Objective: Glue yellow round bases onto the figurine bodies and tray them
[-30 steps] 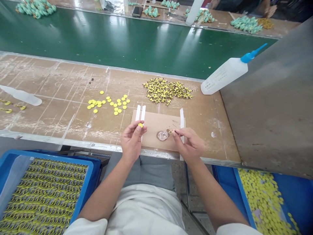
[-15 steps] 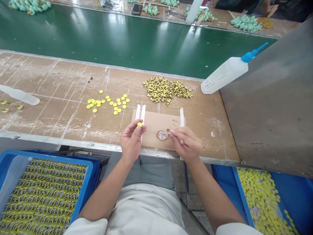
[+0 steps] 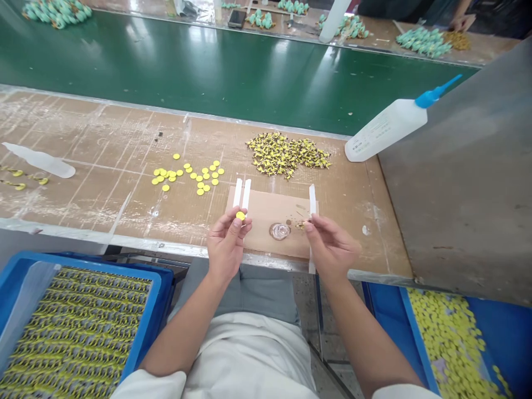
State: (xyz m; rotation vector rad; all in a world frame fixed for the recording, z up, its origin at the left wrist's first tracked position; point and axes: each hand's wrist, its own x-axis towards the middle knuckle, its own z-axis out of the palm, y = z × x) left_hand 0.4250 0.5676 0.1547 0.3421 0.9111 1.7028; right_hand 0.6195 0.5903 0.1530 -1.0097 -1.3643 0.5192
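Note:
My left hand (image 3: 226, 244) pinches a yellow disc (image 3: 240, 215) between thumb and fingers, above the left edge of a cardboard sheet (image 3: 261, 208). Over the sheet's right side, my right hand (image 3: 332, 246) is closed on a small dark-and-yellow piece (image 3: 301, 225) that sticks out to the left of the fingertips. Between the hands a round patch of clear glue (image 3: 280, 231) lies on the sheet. Loose yellow discs (image 3: 200, 178) are scattered to the left. A pile of small yellow-and-dark pieces (image 3: 286, 154) lies behind the sheet.
A white bottle with a blue nozzle (image 3: 388, 128) leans against the metal panel (image 3: 461, 183) at right. Beyond the table runs a green belt (image 3: 187, 72). Blue trays (image 3: 155, 288) stand below on both sides. A person's hand (image 3: 462, 23) shows at the far right.
My right hand has moved right, away from the glue patch, with the small piece in its fingers. My left hand still holds the disc in nearly the same place. The view has shifted slightly.

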